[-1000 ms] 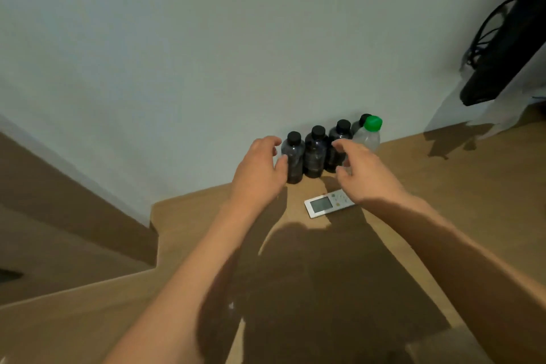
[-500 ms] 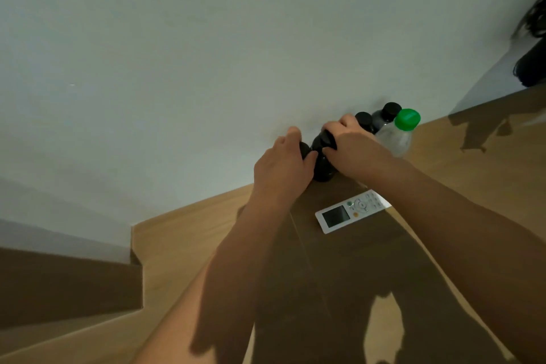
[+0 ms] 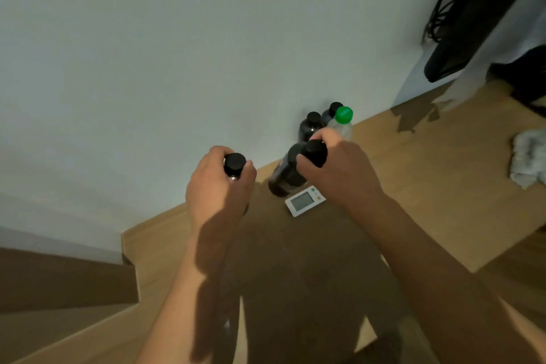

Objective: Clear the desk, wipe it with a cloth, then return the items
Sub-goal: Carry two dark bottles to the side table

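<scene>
Head view: looking down over both forearms at a wooden desk (image 3: 413, 186) set against a pale wall (image 3: 177, 53).
Left hand (image 3: 217, 189): centre of the frame, fingers and thumb curled round a dark bottle (image 3: 235, 164); only its black cap and a bit of neck stick out above the fist, the body is hidden by the hand.
Right hand (image 3: 336, 170): just right of centre, fingers wrapped round the neck and cap of a second dark bottle (image 3: 285, 176), which hangs tilted with its base swung down and left, clear of the desk as far as I can tell.
Bottles at the wall: above the right hand, a third dark bottle (image 3: 308, 127) and a fourth dark bottle (image 3: 331, 112) stand upright against the wall, and a clear bottle with a green cap (image 3: 344, 117) stands just beside them, partly hidden by the right hand's knuckles.
Remote control (image 3: 304, 201): white, with a small grey screen, lying flat on the desk just below the tilted bottle and partly under the right wrist.
Cloth (image 3: 529, 156): a crumpled pale heap at the right edge of the frame, on the desk, well apart from the bottles.
Upper right of the frame: a dark object (image 3: 472, 18) with black cables (image 3: 440, 9) against the wall; too dim to name.
Shadow: the person's shadow darkens the desk between the arms.
</scene>
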The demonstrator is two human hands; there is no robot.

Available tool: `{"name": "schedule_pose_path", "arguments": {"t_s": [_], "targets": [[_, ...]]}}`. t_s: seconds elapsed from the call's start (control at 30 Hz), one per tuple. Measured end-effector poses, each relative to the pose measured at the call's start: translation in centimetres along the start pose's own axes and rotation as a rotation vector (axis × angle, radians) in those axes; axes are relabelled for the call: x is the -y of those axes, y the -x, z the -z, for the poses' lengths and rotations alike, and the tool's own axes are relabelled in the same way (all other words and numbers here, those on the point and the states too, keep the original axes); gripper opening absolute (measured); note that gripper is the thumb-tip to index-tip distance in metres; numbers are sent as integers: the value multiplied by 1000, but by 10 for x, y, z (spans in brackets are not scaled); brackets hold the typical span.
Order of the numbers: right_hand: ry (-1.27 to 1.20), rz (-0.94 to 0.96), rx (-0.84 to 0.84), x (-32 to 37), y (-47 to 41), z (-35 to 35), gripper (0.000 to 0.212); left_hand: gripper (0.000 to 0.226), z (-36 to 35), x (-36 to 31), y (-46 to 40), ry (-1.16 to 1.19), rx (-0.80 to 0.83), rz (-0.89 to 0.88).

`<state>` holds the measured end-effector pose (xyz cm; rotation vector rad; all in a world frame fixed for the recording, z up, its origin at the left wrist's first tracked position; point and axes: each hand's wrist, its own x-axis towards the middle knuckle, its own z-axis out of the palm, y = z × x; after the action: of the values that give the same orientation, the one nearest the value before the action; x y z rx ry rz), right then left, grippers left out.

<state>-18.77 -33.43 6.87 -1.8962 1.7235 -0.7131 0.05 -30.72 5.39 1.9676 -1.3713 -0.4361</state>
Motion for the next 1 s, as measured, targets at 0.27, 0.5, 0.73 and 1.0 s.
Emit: {"name": "schedule_pose_path", "arguments": {"t_s": [0.27, 0.5, 0.73, 1.0], "targets": [[-20, -143, -90, -57, 108, 81, 21, 15, -14, -91, 71, 5, 125, -85], [-42, -394, -275, -143, 222, 171, 18, 16, -76, -196, 174, -21, 317, -357], [-18, -397, -574, -234, 362, 257, 30, 19, -145, -295, 319, -11, 522, -539], [-37, -693, -652, -313, 490, 342, 25, 24, -200, -383, 464, 39, 696, -764]]}}
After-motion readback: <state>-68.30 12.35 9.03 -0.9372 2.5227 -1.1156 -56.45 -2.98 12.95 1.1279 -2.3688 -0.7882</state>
